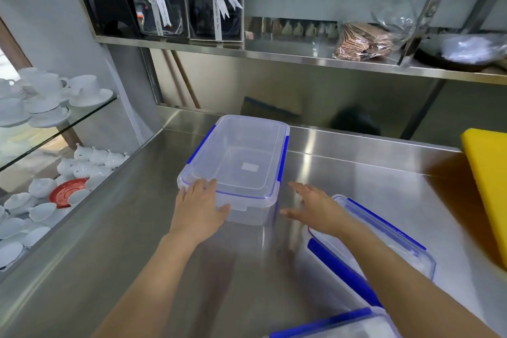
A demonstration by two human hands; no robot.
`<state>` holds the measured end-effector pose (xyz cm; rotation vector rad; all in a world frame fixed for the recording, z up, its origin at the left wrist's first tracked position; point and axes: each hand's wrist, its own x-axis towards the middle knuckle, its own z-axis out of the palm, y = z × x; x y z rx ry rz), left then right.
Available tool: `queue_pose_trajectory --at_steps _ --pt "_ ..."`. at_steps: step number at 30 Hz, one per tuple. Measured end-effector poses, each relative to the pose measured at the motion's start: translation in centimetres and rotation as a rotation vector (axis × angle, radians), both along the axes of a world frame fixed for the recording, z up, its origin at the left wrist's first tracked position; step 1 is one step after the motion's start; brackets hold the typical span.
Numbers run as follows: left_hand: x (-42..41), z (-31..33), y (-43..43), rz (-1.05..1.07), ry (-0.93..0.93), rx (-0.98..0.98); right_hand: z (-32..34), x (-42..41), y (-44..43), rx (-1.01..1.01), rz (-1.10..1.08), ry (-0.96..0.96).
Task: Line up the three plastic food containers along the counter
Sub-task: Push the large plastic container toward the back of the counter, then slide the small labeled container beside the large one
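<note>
A clear plastic container with blue clips (238, 162) stands on the steel counter (137, 241), near the back wall. My left hand (200, 206) grips its near left corner, fingers on the lid and thumb against the front wall. My right hand (310, 206) hovers open just right of that container, fingers spread, touching nothing. A second container (389, 244) sits under my right forearm, turned at an angle. The blue-edged lid of a third container (334, 326) shows at the bottom edge, mostly cut off.
A yellow cutting board (488, 186) leans at the right edge of the counter. A steel shelf (301, 55) hangs above the back wall. White cups and teapots (49, 99) fill glass shelves on the left, beyond the counter's left edge.
</note>
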<state>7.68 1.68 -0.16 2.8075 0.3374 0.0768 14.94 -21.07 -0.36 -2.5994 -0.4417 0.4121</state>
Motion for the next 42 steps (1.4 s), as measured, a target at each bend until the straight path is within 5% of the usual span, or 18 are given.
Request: queue_pose_trajectory --at_steps 3,9,12,15,21,26,30,33,39,42 --pt "-0.5 1.7 -4.3 -0.034 -0.15 -0.302 0.7 0.5 -3.3 -0.01 -0.012 -0.002" --pt "-0.5 -1.4 -12.0 -0.244 0.41 -0.573 0.3 -0.4 -9.8 -0.114 -0.14 -0.043" --pt "-1.0 -2.5 -14.9 -0.318 0.543 -0.703 -0.6 -0.9 -12.1 -0.191 -0.204 0.026" --pt "-1.2 -3.5 -16.9 -0.276 0.51 -0.801 -1.9 -1.5 -14.0 -0.123 -0.275 0.114" --pt "-1.3 -4.3 -18.2 -0.099 0.257 -0.975 -2.9 -2.0 -14.2 -0.229 -0.4 -0.048" --pt "-0.5 -3.8 -18.1 -0.236 0.386 -1.276 -3.2 -1.7 -13.7 -0.153 -0.483 -0.057" --pt "0.6 -4.2 -16.6 -0.183 0.434 -1.205 -3.3 -1.8 -14.9 0.447 -0.253 0.258" --pt "0.3 -4.1 -15.5 -0.293 0.343 -0.903 -4.1 -3.0 -16.2 0.456 -0.073 0.429" --pt "-0.4 -6.0 -15.3 -0.533 -0.308 -0.222 -4.8 -4.1 -16.1 0.345 -0.1 0.119" --pt "-0.4 -7.5 -15.7 -0.65 -0.474 -0.019 -4.9 -4.3 -15.4 0.308 -0.127 -0.102"
